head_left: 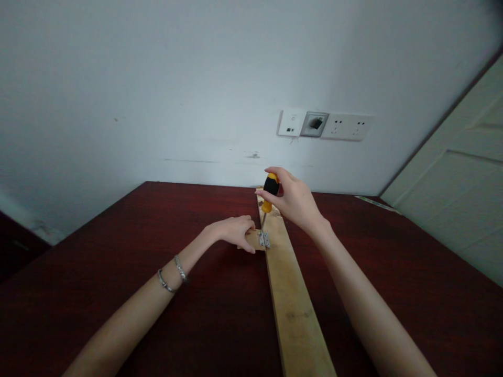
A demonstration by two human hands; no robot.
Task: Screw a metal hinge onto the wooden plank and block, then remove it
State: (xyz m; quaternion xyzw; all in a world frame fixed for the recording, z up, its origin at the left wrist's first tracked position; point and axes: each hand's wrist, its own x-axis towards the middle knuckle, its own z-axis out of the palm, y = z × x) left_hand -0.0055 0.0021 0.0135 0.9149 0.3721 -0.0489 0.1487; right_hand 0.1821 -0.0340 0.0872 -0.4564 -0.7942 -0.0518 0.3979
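Note:
My right hand (pixel 295 200) grips the yellow and black handle of a screwdriver (pixel 271 191). The shaft points down, its tip at a small metal hinge (pixel 264 240). One hinge leaf lies on a small wooden block (pixel 251 239), the other on a long wooden board (pixel 293 293). With thumb and fingers on opposite edges, my left hand (pixel 234 230) holds the small block against the board's left side. Whether a screw sits under the screwdriver tip is too small to tell.
The board rests on a dark red tabletop (pixel 188 324) and reaches toward the white wall (pixel 196 94). Wall sockets (pixel 348 127) sit above the table's far edge. A pale panelled door (pixel 463 173) stands at right, near a thin strip (pixel 377 204) on the table.

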